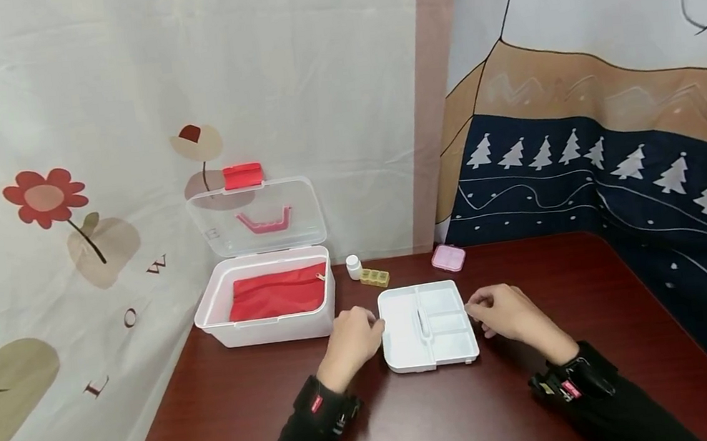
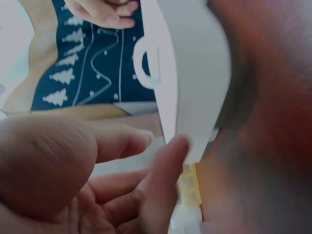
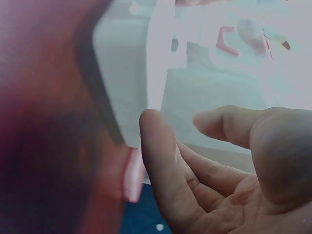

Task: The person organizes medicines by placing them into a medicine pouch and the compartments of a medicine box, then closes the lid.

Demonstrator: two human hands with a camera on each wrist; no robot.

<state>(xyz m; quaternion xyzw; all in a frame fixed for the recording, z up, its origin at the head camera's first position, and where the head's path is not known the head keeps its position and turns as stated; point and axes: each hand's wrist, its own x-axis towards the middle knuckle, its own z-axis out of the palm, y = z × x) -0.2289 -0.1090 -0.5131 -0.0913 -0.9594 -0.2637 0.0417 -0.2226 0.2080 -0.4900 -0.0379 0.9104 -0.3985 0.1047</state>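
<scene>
A white divided box (image 1: 402, 330) with a raised handle (image 1: 424, 322) along its middle lies on the table between both hands. My left hand (image 1: 353, 339) is at its left side. In the left wrist view the index fingertip (image 2: 179, 145) touches or nearly touches the box wall, with the thumb (image 2: 131, 141) apart from it. At the right side is my right hand (image 1: 510, 313). The right wrist view shows its index finger (image 3: 158, 146) against the box edge and the thumb (image 3: 219, 122) held away. Neither hand pinches the box.
To the left stands an open clear-lidded box (image 1: 274, 329) holding a red zip pouch (image 1: 277, 293). Behind the divided box are a white bottle (image 1: 354, 268), a yellow pill case (image 1: 374, 277) and a pink case (image 1: 449, 258). Curtains hang behind the dark red table (image 1: 440, 427).
</scene>
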